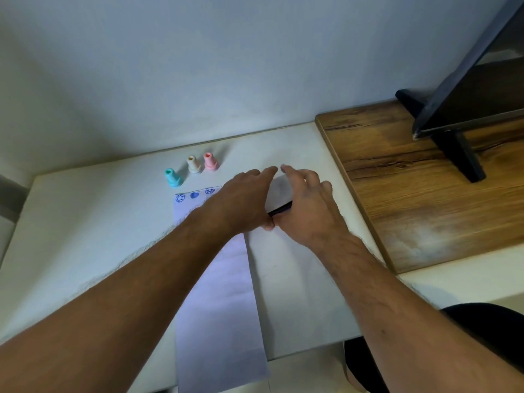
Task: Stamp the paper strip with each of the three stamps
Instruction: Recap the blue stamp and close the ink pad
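A long white paper strip (215,293) lies on the white table (85,222) and runs past the front edge. Its far end bears three blue prints: a smiley, a heart and another smiley. Behind it stand three small stamps, teal (173,178), cream (194,165) and pink (210,162), all upright and untouched. My left hand (243,199) lies flat, palm down, over the strip's far right corner. My right hand (303,205) hovers beside it with fingers spread, the thumbs meeting. A slim dark object (280,208) shows under the right thumb; whether it is held is unclear.
A wooden board (425,194) lies along the table's right side and carries a dark screen on a black stand (459,148). A pale wall rises just behind the stamps. Dark clothing (482,321) shows at the lower right, below the table edge.
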